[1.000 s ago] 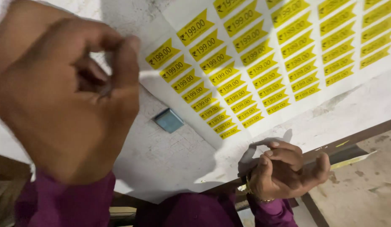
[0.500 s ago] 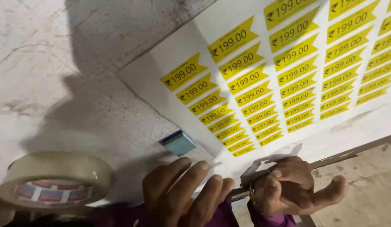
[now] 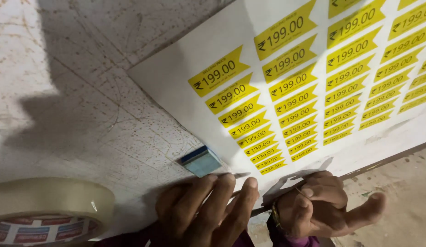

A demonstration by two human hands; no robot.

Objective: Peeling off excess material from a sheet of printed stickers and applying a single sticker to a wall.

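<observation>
A large white sheet (image 3: 176,87) printed with rows of yellow price labels (image 3: 291,84) lies on a speckled white table (image 3: 80,73). My left hand (image 3: 206,208) rests at the table's near edge. Its fingers are stretched out flat and touch the sheet's lower corner, just below a small blue box (image 3: 201,161). It holds nothing. My right hand (image 3: 323,206) is curled into a fist on the sheet's near edge, with the thumb sticking out to the right. I see nothing clearly in it. Purple sleeves show at both wrists.
A wide roll of cream tape (image 3: 48,201) lies on the table at the lower left, next to my left hand. A dark strip (image 3: 391,158) marks the table's edge at the right. Beyond that edge is a rough grey floor (image 3: 405,206).
My left hand has dropped from close to the camera down onto the table beside the blue box. The view has shifted left and closer, bringing the tape roll in. My right hand stayed put.
</observation>
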